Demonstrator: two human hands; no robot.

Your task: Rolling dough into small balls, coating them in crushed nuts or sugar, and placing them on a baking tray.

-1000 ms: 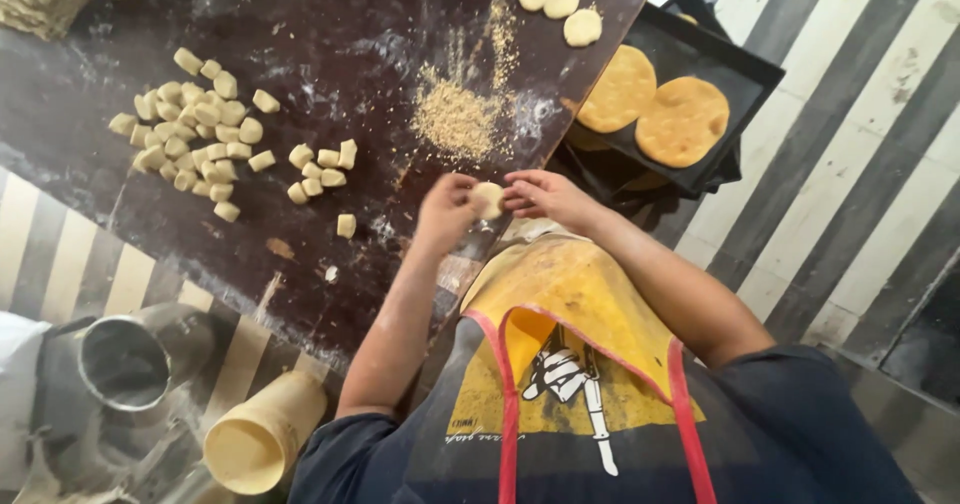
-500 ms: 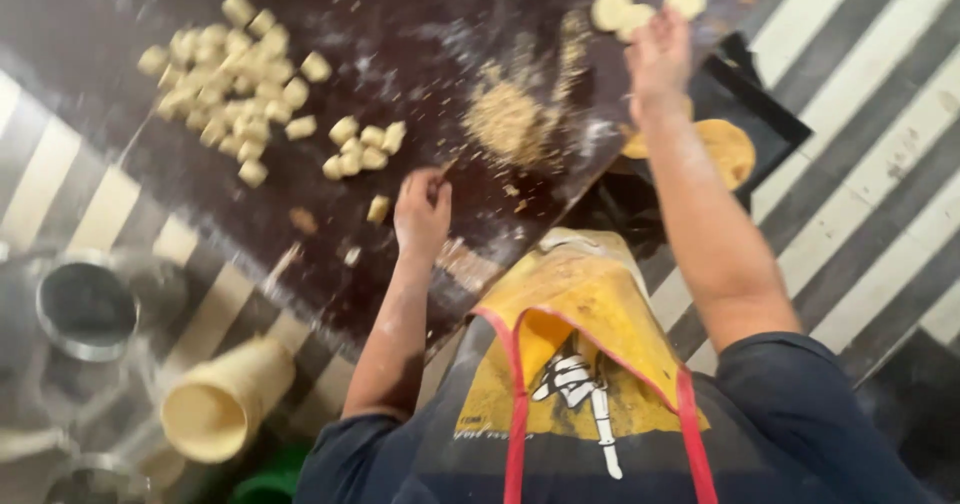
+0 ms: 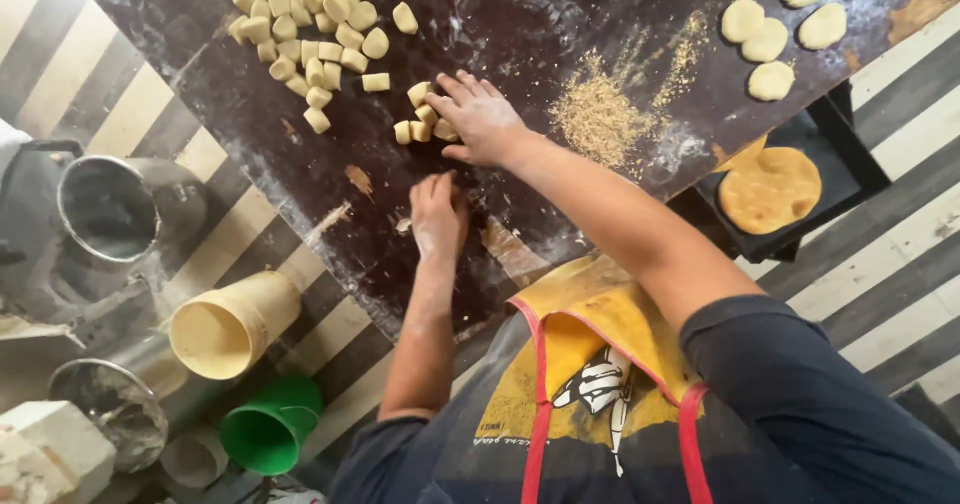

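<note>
Touching four-piece dough cluster [image 3: 420,122], right hand [image 3: 478,116]; four flattened discs [image 3: 772,24].

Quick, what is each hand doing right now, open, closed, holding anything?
Left hand: flat on the dark board, holding nothing visible.
Right hand: open, fingers spread over a few dough pieces.

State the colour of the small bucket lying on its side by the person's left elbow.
Green bucket, head view.
</note>
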